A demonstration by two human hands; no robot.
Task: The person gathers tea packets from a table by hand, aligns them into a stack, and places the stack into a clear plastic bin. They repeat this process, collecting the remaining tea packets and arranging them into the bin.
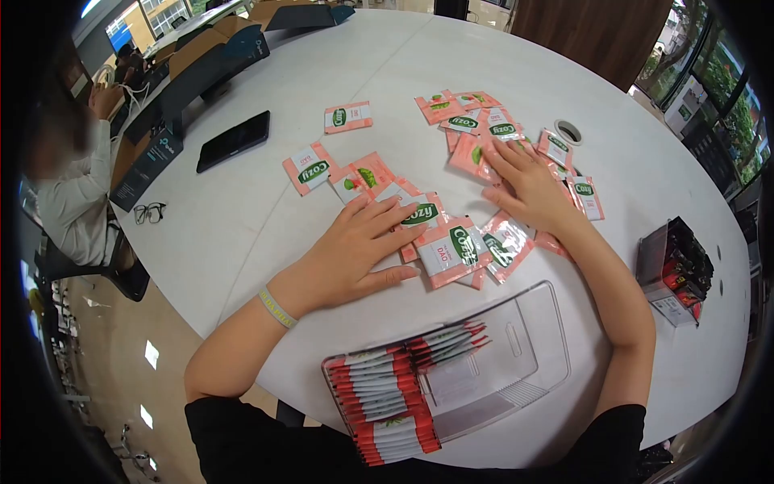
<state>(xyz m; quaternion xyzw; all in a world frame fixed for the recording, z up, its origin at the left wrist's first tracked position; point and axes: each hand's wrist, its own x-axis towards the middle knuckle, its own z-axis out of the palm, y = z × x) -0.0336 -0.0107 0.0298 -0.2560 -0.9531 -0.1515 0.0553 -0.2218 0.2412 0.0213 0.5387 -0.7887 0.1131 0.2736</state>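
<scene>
Pink and white Cozy sachets (447,249) lie scattered and overlapping across the white table. My left hand (359,242) rests spread over the sachets at the centre, fingers apart. My right hand (528,184) lies spread on the heap at the right, its fingertips on a pink sachet (472,158). One sachet (348,117) sits apart at the upper left. Nearest my body, a clear plastic tray (556,331) holds rows of red and white sachets (377,387), packed on its left side.
A black phone (234,141), glasses (149,213) and dark boxes (147,168) are at the left. A person in a white sleeve (76,211) sits beyond them. A tape roll (568,132) and a bin of dark packets (676,270) are at the right.
</scene>
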